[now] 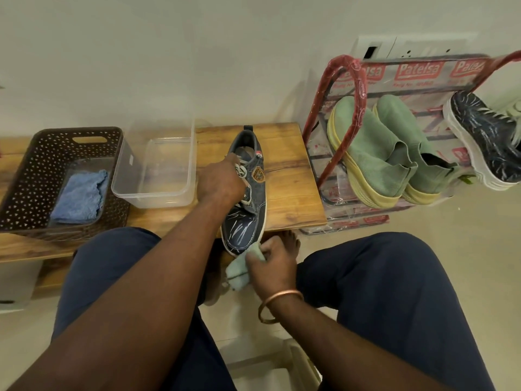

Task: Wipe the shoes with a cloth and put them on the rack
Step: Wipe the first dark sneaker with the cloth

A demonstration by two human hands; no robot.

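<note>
A dark blue denim sneaker (pixel 248 215) with white laces lies on the low wooden table (pixel 293 176), its toe hanging over the near edge. My left hand (pixel 221 180) grips it across the laces. My right hand (pixel 269 262) holds a pale green cloth (pixel 238 270) against the toe. The red-framed shoe rack (pixel 344 114) stands to the right of the table. It carries two green slip-on shoes (pixel 375 156) and the matching dark sneaker (pixel 485 139).
A clear plastic tub (pixel 158 193) stands left of the sneaker. Further left, a brown perforated basket (pixel 36 170) holds a blue cloth (pixel 80 197). My knees frame the near edge, and a bare foot (pixel 290 242) shows under the table. The wall is close behind.
</note>
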